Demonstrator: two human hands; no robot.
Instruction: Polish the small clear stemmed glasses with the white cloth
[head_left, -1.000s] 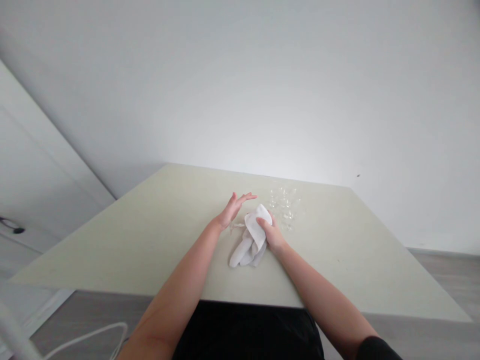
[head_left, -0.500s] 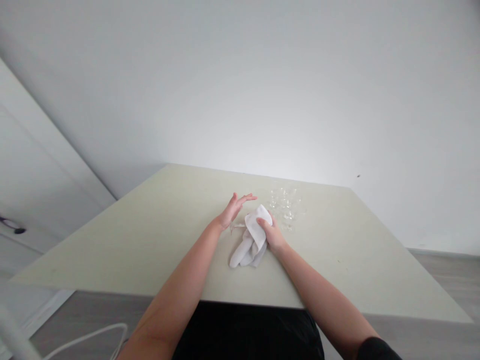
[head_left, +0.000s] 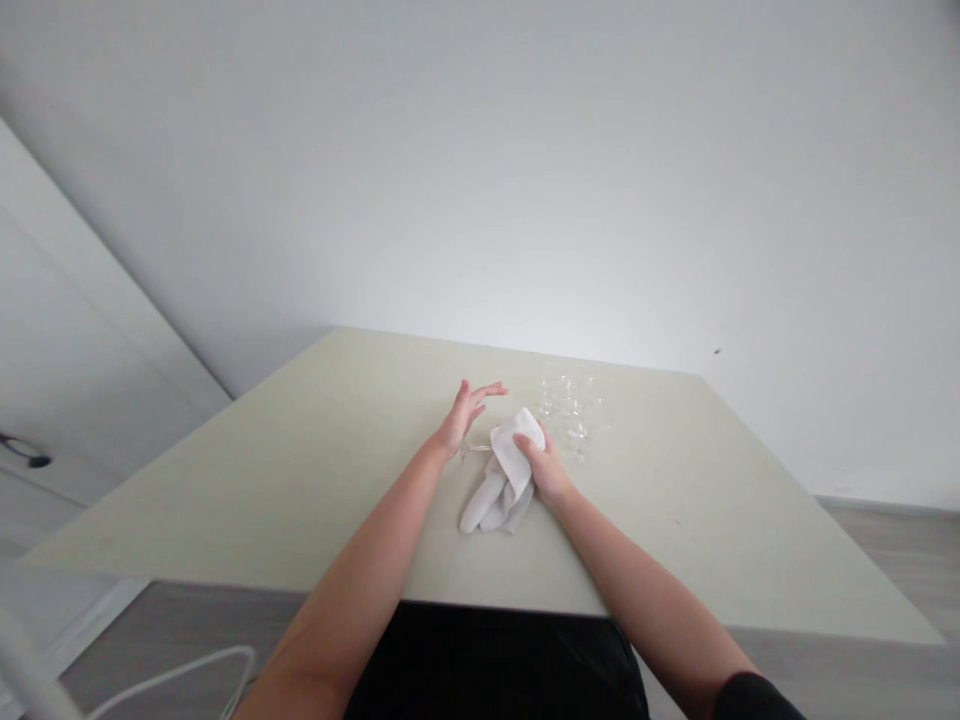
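Note:
My right hand [head_left: 543,466] is closed around a white cloth [head_left: 514,468], the thumb on top and the loose end hanging down to the left. From the cloth's left side sticks out the clear stem of a glass [head_left: 478,448], lying roughly level; its bowl is hidden in the cloth. My left hand [head_left: 466,412] is beside the foot end of that stem, fingers stretched out and thumb raised. Whether the palm touches the foot, I cannot tell. Beyond my right hand several clear stemmed glasses [head_left: 571,405] stand close together.
The pale table [head_left: 315,450] reaches back to a white wall [head_left: 525,200]. At the left is a white cabinet door [head_left: 82,370] with a dark handle [head_left: 26,452]. A white cable [head_left: 180,668] loops below the table's front edge at the lower left.
My left hand has shifted slightly up and to the left, fingers still outstretched. My right hand and the cloth have barely moved.

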